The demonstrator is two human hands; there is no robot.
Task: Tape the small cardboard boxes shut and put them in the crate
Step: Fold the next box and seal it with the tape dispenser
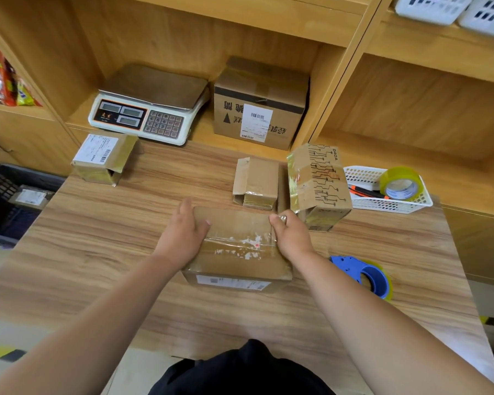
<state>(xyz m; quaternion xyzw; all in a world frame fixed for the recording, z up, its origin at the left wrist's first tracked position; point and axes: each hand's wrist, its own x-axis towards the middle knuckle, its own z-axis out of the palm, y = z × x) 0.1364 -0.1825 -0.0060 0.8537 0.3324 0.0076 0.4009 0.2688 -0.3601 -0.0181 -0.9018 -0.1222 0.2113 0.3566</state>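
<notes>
The taped cardboard box point(237, 252) sits near-centre on the table point(97, 252), the left hand point(183, 233) flat with straight fingers against its left side, the right hand point(293, 236) curled over its right edge, the dark crate point(3, 195) off the table's left edge.

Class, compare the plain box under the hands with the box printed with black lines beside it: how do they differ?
The plain box lies flat and low; the printed box stands taller. The left hand and right hand rest on the plain box; neither holds the printed box. Both are taped brown cardboard on the table.
</notes>
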